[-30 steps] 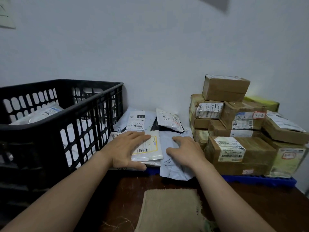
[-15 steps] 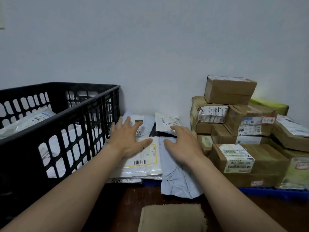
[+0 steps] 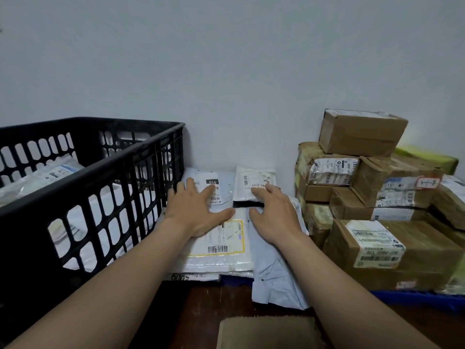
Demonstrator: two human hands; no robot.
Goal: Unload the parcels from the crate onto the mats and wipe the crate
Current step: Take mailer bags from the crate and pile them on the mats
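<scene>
Left hand, right hand lie spread on parcels.

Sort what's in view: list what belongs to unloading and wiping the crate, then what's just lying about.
Job in hand:
black crate
bagged parcels inside it
flat mailers beside the crate
left hand and right hand, resting on the mailers
blue mat
cardboard boxes stacked on the mat

Lying about:
tan sheet at the near edge, possibly a wiping cloth
wooden tabletop
</scene>
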